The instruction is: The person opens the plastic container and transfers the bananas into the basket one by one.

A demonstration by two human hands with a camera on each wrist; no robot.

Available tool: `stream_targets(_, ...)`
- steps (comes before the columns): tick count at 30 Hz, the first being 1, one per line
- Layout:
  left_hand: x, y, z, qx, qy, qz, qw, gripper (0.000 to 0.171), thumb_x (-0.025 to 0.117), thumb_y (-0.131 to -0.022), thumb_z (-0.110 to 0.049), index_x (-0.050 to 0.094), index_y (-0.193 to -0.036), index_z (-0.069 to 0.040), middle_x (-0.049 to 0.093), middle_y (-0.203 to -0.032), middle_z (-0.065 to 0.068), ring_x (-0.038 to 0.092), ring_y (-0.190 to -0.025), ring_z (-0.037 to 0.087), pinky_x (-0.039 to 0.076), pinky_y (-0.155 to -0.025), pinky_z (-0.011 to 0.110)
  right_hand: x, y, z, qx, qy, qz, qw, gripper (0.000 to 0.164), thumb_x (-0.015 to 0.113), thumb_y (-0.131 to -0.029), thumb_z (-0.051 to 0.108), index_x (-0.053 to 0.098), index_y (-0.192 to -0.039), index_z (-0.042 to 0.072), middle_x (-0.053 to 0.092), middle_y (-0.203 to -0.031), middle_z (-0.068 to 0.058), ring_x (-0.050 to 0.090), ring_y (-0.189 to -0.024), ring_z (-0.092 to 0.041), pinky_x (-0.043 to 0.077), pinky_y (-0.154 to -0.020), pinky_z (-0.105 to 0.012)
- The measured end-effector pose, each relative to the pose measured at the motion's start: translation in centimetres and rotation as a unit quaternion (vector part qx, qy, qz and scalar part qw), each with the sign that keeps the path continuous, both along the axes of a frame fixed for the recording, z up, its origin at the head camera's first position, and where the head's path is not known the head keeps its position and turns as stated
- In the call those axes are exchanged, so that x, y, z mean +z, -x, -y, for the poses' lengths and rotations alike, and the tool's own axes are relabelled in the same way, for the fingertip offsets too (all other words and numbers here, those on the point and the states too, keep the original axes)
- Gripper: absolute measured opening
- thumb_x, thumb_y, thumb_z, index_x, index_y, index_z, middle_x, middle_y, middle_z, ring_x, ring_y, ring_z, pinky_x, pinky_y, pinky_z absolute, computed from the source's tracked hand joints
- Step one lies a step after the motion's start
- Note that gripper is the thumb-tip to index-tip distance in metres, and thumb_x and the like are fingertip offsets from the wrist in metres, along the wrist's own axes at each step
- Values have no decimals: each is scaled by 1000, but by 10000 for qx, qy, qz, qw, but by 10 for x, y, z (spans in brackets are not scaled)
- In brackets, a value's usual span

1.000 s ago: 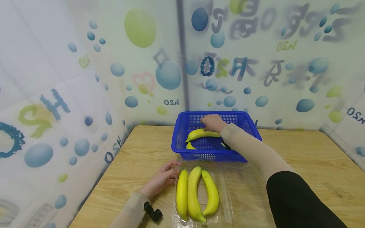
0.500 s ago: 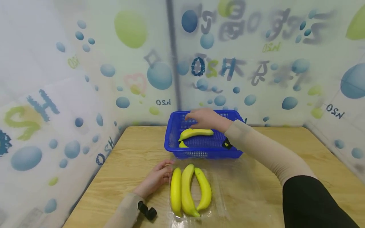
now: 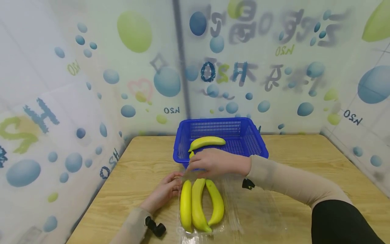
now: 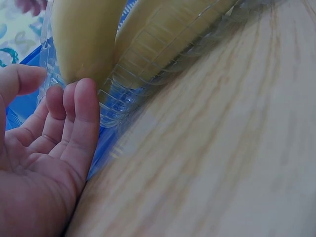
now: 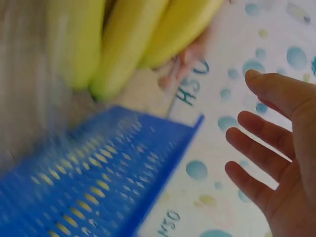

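Observation:
Three yellow bananas [image 3: 198, 206] lie side by side in a clear plastic clamshell box [image 3: 230, 217] on the table. My left hand [image 3: 166, 191] is at the box's far left corner, its relaxed fingers [image 4: 86, 108] right against the ribbed wall in the left wrist view. My right hand [image 3: 216, 162] is over the far end of the box, in front of the basket. In the right wrist view its fingers [image 5: 261, 153] are spread and hold nothing. Beyond it stands a blue perforated basket [image 3: 256, 144] with one banana [image 3: 208, 141] across it and the tip of another [image 3: 191, 155], mostly hidden.
The box's clear lid [image 3: 259, 210] lies folded out to the right on the wooden table [image 3: 304, 166]. A patterned wall sheet [image 3: 268, 84] rises behind the basket and along both sides. Small black wrist mounts [image 3: 156, 227] sit on the sleeves.
My right hand has come out of the basket, toward me, to the box's far end. The bananas have not shifted, and my left hand stays at the box's corner. The head view turned slightly right.

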State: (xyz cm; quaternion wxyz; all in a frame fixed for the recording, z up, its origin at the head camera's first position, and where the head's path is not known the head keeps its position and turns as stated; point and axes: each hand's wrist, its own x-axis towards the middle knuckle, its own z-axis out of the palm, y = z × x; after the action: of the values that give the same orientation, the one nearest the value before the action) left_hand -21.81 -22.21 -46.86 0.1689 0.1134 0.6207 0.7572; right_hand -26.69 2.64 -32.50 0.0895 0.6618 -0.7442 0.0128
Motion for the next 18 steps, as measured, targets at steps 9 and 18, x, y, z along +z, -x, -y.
stream_targets(9,0,1,-1,-37,75,-35,10000,24,48,-100,-9,45,-123,-8,53,-82,-3,54,-69,8,49,-64,24,-34,-18,-6,535,-451,261,9972,38,76,-85,23,66,-121,19,65,-116,4,59,-107,-9,44,-93,-20)
stream_targets(18,1,1,0,-50,86,-26,9999,27,48,-100,-10,44,-126,-5,53,-83,-2,54,-69,9,50,-66,25,-58,-23,-4,925,-565,121,9940,40,74,-83,23,67,-122,22,64,-122,7,57,-110,-6,42,-94,-19)
